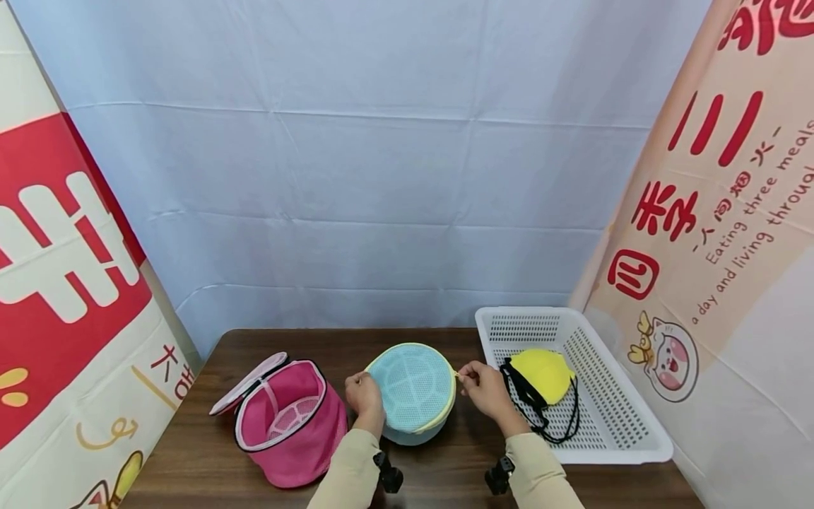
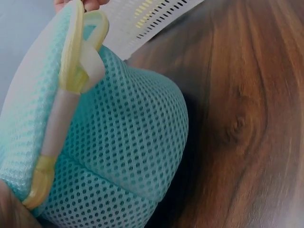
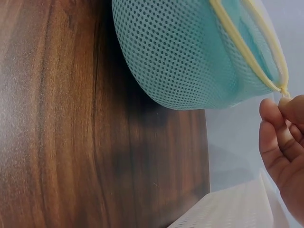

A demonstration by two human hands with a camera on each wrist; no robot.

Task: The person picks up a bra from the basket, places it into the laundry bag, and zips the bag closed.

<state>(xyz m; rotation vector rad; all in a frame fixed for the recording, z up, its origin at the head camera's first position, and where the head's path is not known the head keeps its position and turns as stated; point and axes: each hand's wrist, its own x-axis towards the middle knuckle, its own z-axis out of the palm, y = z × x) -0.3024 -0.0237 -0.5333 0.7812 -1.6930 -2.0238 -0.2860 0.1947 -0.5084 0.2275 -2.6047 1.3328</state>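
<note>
Pale blue cloth (image 1: 381, 177) hangs behind a brown table (image 1: 184, 459). At the lower centre of the head view, the left hand (image 1: 365, 399), fingers curled, holds the left edge of the blue bag (image 1: 410, 389), while the right hand (image 1: 490, 394) pinches the zip pull (image 3: 284, 94) at its right edge. Two yellow edges (image 3: 242, 45) part and meet at the pull in the right wrist view, so that bag looks partly undone. To work it well, the left hand should hold the edge taut while the right draws the pull along the curve, not outward, with mesh clear of its path. Farther out, at lower left, stands the pink bag (image 1: 308, 452), its lid (image 1: 251, 382) folded back; at lower right, the basket (image 1: 620, 396) holds a yellow item (image 1: 543, 375) and black cords (image 1: 559, 440). Printed hangings (image 1: 718, 233) flank both sides.
</note>
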